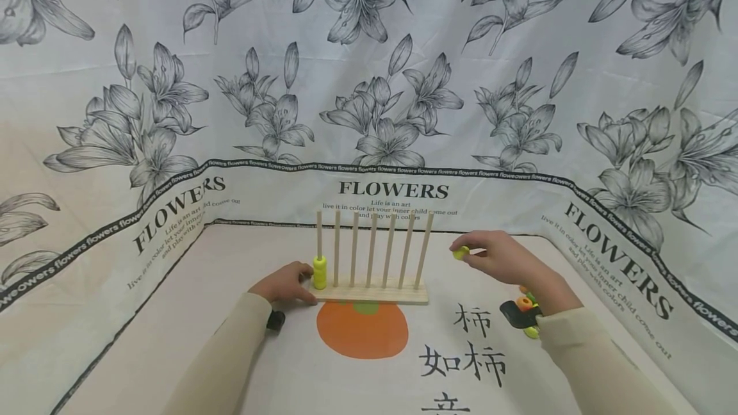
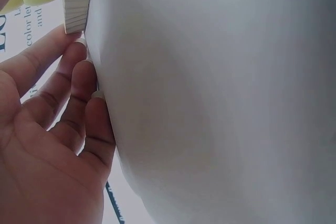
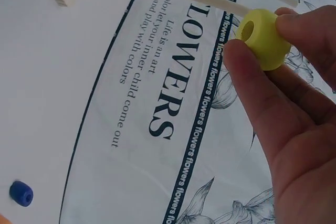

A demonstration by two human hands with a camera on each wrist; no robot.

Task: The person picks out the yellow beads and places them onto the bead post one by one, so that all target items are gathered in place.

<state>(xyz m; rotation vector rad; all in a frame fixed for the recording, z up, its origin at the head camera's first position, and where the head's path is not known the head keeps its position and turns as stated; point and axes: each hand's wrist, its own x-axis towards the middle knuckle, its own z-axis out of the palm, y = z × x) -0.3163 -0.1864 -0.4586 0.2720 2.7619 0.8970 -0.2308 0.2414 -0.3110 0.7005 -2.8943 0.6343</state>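
A wooden peg rack [image 1: 375, 294] with several upright rods stands on the table. Yellow beads [image 1: 319, 274] are stacked on its leftmost rod. At the rack's left end, my left hand [image 1: 285, 284] holds the base between thumb and fingers; the left wrist view shows fingertips right at the end of the base [image 2: 76, 3]. To the right of the rack, my right hand [image 1: 498, 255] is raised and pinches one yellow bead [image 3: 265, 40] between thumb and fingers. The bead's hole faces away from the palm in the right wrist view.
Several loose coloured beads [image 1: 524, 303] lie at the right, partly hidden behind the right wrist. A blue bead [image 3: 21, 193] lies on the table in the right wrist view. Flower-printed cloth [image 1: 375, 114] surrounds the table. An orange persimmon print [image 1: 363, 332] lies before the rack.
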